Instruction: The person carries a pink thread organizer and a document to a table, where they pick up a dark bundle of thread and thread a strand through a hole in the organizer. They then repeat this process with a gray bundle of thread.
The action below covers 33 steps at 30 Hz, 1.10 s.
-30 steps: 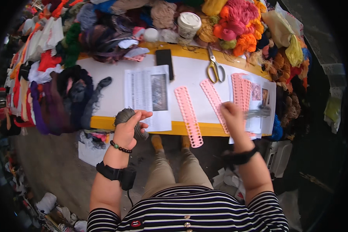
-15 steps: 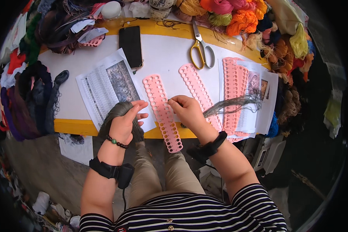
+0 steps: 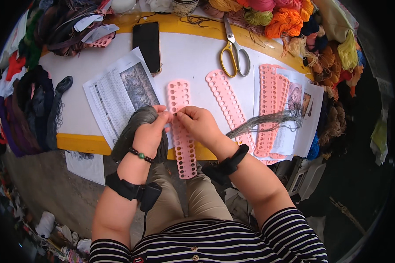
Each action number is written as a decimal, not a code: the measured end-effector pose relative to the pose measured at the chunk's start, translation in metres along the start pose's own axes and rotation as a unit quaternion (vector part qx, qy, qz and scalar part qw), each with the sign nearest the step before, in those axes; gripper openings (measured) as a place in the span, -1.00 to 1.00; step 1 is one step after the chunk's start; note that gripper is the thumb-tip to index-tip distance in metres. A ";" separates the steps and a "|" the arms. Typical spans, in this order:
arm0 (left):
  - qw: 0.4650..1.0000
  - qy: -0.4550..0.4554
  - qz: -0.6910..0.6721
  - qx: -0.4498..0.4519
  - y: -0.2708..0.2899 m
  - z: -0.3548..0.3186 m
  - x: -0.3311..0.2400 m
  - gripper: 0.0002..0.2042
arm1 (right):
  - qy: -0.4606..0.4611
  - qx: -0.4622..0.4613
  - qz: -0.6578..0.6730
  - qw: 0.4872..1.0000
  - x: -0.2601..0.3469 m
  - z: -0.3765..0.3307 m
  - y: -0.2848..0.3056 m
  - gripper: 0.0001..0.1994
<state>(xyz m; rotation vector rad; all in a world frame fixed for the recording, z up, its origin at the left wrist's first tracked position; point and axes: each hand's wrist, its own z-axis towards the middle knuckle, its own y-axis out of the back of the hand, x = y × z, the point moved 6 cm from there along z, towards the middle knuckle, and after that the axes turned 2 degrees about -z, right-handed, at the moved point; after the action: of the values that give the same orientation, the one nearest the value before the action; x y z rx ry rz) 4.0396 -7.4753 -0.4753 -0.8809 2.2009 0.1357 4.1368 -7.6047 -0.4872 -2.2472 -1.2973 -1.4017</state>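
Two hands meet at the table's near edge: the left hand [image 3: 148,133] clenches a soft grey-green skein of thread [image 3: 134,129], while the right hand [image 3: 200,125] pinches its fingers on a long pink plastic strip punched with round holes [image 3: 182,131]. More perforated pink strips [image 3: 272,105], loose grey strands [image 3: 267,122], yellow-handled scissors [image 3: 233,50], a black phone [image 3: 146,40] and a printed chart sheet [image 3: 116,94] lie farther back.
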 end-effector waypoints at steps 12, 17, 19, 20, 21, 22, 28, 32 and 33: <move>0.972 -0.177 0.153 0.022 -0.004 0.020 -0.001 -0.57 | -0.008 0.012 0.093 0.996 0.007 0.011 -0.003 -0.71; 0.985 -0.117 0.128 0.009 -0.007 0.014 -0.009 -0.56 | -0.052 0.021 0.077 0.995 0.005 0.018 -0.005 -0.69; 0.989 -0.123 0.083 0.018 -0.004 0.015 -0.008 -0.57 | -0.066 0.027 0.095 0.993 0.008 0.018 -0.007 -0.69; 0.989 -0.123 0.081 0.016 -0.002 0.016 -0.006 -0.57 | -0.066 0.028 0.094 0.993 0.012 0.018 -0.007 -0.69; 0.992 -0.120 0.039 0.027 0.000 0.019 -0.002 -0.57 | -0.075 0.029 0.081 0.993 0.015 0.017 -0.007 -0.68; 0.992 -0.117 -0.003 0.038 0.000 0.020 -0.002 -0.57 | -0.085 0.030 0.068 0.994 0.018 0.016 -0.006 -0.67; 0.991 -0.111 -0.042 0.059 -0.006 0.024 -0.001 -0.56 | 0.069 -0.094 -0.210 0.971 0.046 0.012 -0.004 -0.64; 0.990 -0.124 0.062 0.023 -0.003 0.021 -0.009 -0.63 | 0.077 -0.075 -0.274 0.956 0.056 0.010 -0.011 -0.65; 0.990 -0.127 0.065 0.014 0.000 0.023 -0.006 -0.67 | 0.079 -0.065 -0.273 0.957 0.057 0.010 -0.013 -0.65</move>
<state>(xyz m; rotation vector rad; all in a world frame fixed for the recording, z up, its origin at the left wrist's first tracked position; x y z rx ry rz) 4.0565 -7.4644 -0.4880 -0.6655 2.0147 0.2647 4.1429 -7.5586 -0.4508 -1.8676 -1.9082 -1.8435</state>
